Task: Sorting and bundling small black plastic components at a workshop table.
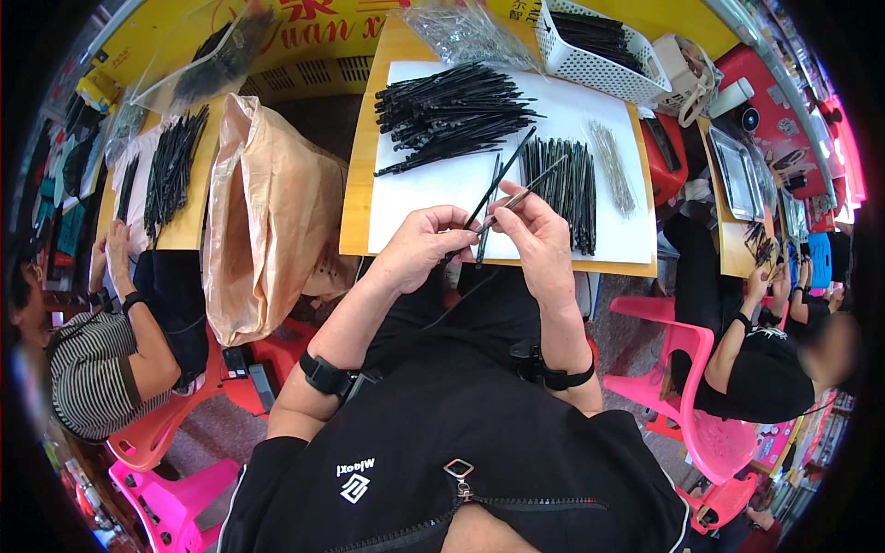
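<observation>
My left hand (424, 244) pinches a few thin black sticks (505, 172) near the table's front edge. Their far ends point up and to the right. Opposite it, my right hand (539, 244) has thumb and fingers closed on a slim dark strip (546, 175) that crosses the sticks at an angle. Exactly where the fingertips meet is partly hidden. Just beyond my right hand, a row of black sticks (560, 194) lies side by side on a white sheet (396, 217). A loose heap of similar sticks (452, 115) lies farther left.
Thin clear strips (611, 170) lie right of the row. A clear plastic bag (470, 37) and white basket (604, 76) of black sticks stand at the back. A large tan sack (267, 212) stands left of the table (358, 198). Other people work at tables on both sides.
</observation>
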A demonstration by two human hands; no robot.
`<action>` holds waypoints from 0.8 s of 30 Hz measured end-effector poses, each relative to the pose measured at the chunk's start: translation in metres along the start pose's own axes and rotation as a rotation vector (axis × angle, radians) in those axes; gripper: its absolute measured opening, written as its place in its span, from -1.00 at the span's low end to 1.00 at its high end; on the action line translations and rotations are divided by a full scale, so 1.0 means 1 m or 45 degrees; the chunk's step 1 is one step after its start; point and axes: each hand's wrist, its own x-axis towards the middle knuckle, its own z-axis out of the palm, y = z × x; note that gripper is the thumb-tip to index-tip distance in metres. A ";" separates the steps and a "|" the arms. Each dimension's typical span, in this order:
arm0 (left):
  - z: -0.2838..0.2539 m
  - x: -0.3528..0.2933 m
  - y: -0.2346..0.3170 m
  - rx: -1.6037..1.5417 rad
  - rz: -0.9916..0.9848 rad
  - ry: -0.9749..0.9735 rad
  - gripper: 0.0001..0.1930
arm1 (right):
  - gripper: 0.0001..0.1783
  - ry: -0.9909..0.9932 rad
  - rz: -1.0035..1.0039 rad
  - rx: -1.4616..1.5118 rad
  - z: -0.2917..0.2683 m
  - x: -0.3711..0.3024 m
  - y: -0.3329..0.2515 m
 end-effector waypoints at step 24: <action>0.001 0.008 -0.002 0.090 0.170 0.228 -0.88 | -0.79 -0.032 -0.011 0.208 -0.005 0.005 0.002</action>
